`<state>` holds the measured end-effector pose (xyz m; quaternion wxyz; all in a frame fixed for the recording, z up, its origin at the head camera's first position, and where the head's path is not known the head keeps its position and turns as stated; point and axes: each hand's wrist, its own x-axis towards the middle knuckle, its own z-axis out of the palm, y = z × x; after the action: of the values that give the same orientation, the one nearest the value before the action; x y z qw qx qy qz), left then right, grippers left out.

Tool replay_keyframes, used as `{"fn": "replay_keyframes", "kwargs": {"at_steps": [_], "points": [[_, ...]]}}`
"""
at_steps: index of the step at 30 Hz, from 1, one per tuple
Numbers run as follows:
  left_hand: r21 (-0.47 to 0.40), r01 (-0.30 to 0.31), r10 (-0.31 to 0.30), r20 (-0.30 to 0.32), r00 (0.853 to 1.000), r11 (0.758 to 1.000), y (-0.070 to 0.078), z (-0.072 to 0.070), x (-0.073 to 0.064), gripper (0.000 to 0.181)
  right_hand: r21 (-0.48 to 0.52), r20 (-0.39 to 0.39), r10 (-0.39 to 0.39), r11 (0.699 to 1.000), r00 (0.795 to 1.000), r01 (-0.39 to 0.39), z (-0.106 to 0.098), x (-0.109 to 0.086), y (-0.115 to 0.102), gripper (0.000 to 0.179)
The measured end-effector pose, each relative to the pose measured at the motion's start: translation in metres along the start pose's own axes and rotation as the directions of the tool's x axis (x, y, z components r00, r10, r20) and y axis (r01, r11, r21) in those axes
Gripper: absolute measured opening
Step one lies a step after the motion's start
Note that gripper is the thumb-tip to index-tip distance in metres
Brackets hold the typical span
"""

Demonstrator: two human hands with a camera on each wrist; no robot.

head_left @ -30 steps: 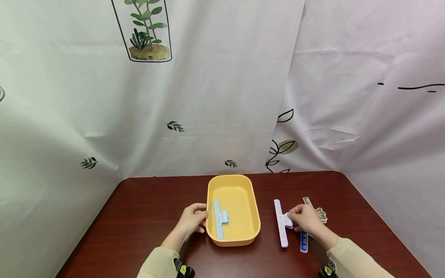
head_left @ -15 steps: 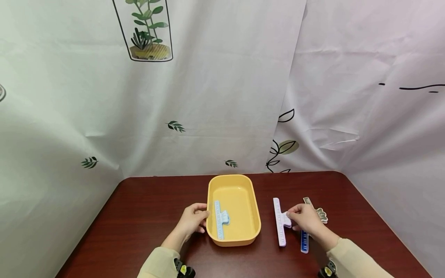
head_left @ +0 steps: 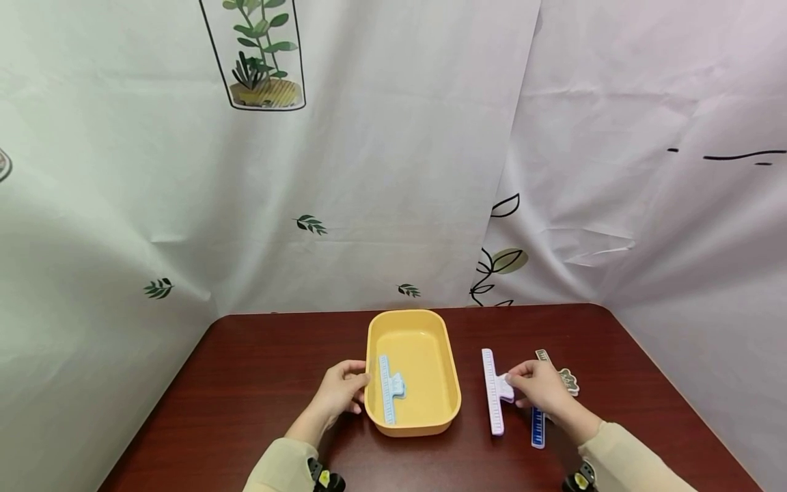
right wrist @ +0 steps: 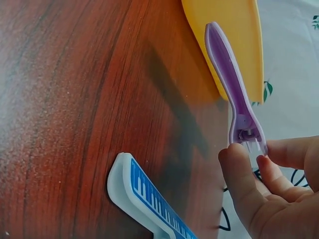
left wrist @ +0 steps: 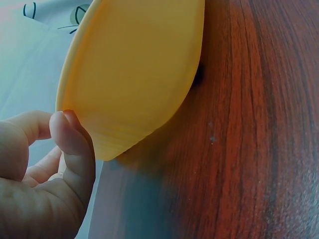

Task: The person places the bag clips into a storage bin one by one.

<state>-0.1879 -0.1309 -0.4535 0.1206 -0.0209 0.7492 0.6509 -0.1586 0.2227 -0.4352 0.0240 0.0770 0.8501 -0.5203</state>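
L hand (head_left: 337, 391): thumb + fingers clamped on yellow tray (head_left: 430, 369), rim
R hand (head_left: 542, 388): fingertips pinching purple clip (head_left: 493, 393), above table (head_left: 277, 348)
Lt-blue clip (head_left: 387, 389): in tray, L side

- We see the tray (head_left: 412, 430) on the worktop (head_left: 270, 362), near the middle of its width.
- In the tray's left half, we find the first clip (head_left: 387, 389) lying lengthwise, its handle towards the middle.
- We have the left hand (head_left: 337, 391) at the tray's left rim.
- Right of the tray, apart from it, we see the second clip (head_left: 493, 393) above the worktop, its handle in the right hand (head_left: 544, 388).
- Farther right, we make out the third clip (head_left: 537, 429) before that hand and the fourth clip (head_left: 568, 381) behind it, both partly hidden.
- Behind the worktop, we see cloth (head_left: 393, 171).
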Motion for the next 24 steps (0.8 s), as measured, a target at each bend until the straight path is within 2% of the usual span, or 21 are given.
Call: {"fn": "replay_keyframes", "kwargs": {"at_steps": [24], "points": [[-0.002, -0.005, 0.005, -0.006, 1.0, 1.0, -0.0024, -0.0006, -0.0005, 0.039, -0.013, 0.003, -0.012, 1.0, 1.0, 0.012, 0.0025, -0.0006, -0.0103, 0.017]]}}
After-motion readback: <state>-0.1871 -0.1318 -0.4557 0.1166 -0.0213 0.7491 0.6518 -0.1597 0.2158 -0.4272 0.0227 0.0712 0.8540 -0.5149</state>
